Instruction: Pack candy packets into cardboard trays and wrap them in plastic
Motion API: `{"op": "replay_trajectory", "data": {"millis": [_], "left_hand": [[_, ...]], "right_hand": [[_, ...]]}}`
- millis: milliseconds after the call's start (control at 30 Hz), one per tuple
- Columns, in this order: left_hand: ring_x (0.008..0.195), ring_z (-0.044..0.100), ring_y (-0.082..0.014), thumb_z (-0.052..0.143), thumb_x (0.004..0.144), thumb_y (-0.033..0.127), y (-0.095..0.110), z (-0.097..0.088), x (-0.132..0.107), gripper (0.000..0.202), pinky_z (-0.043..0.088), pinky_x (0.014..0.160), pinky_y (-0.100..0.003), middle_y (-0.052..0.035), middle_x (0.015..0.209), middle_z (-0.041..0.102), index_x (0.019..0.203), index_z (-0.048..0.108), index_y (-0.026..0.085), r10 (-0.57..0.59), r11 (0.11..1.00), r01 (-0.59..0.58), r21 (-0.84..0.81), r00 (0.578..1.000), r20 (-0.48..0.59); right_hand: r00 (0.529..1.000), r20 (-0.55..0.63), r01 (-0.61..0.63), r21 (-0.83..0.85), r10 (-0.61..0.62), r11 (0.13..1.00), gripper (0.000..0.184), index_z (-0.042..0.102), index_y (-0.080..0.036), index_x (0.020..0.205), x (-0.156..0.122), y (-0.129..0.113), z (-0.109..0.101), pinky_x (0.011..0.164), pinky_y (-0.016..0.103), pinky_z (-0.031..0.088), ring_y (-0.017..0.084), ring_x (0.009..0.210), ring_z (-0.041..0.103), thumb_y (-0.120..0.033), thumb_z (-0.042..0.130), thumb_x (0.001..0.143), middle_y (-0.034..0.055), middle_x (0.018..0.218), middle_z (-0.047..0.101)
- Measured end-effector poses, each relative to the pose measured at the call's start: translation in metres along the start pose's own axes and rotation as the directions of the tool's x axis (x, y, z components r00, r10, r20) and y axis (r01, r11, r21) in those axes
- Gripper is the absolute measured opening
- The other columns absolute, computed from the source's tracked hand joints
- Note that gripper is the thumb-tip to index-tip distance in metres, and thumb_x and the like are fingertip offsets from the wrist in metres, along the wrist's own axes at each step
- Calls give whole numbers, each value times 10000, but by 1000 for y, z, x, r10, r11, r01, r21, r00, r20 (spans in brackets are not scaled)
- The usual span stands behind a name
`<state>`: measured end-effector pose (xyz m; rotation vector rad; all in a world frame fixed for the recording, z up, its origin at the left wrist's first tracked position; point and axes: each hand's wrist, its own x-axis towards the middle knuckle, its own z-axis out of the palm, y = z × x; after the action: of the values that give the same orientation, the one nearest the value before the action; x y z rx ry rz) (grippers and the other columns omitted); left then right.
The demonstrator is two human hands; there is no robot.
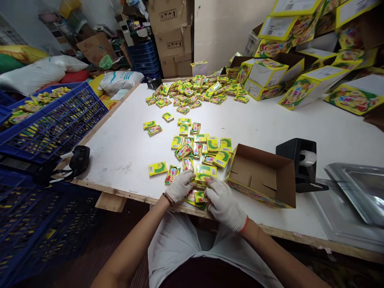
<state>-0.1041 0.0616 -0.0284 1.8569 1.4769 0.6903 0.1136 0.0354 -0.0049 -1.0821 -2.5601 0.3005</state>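
Packs [200, 197] between left hand [180, 187] and right hand [226, 204] want light, even pressure; whether either grip holds one, I cannot tell.

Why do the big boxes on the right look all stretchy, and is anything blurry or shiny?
In the head view, the big boxes stretch toward the edge, probably from a wide lens; also in the head view, the lower blue crates look dark and smeary, the tray has bright glare, and the little boxes look clearer.
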Motion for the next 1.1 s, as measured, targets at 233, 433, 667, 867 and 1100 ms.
{"op": "replay_trajectory", "data": {"millis": [233,433,667,867,1100], "left_hand": [[884,639,-190,566,834,130,4,8,38,143,510,841,-306,-35,910,699,909,665,201,-110,994,111,-2,988,-109],[823,613,-179,512,802,93,2,-1,28,172,491,792,-299,-23,849,660,875,631,193,-154,987,160,22,974,-165],[1009,574,-235,645,729,103,8,2,43,309,453,925,-354,-72,1055,638,1014,575,199,-70,991,83,106,990,-121],[870,570,-193,559,795,72,5,2,81,161,446,841,-297,-39,905,646,879,589,205,-17,995,24,97,997,-73],[813,575,-178,569,786,93,12,-2,37,137,443,777,-277,-13,838,639,841,606,212,6,995,-8,103,1000,23]], "right_hand": [[951,252,-159,-97,179,983,347,612,-119,1146,50,19,-8,1019,407,401,294,1201,548,-96,536,808,183,1293,629],[857,294,-410,-113,424,905,203,550,-189,1130,67,18,-26,705,292,406,232,910,662,-260,518,942,119,1030,711],[735,358,-590,-80,576,803,295,492,-178,1204,101,27,-47,654,298,381,253,906,681,-367,487,978,143,1059,714],[881,225,-404,-99,416,909,180,556,-172,1099,95,28,-47,742,299,400,240,940,644,-227,518,932,138,1051,697],[960,189,-185,-135,208,973,194,605,-142,1050,46,22,-29,873,351,394,271,993,597,-145,507,883,156,1074,683]]}}
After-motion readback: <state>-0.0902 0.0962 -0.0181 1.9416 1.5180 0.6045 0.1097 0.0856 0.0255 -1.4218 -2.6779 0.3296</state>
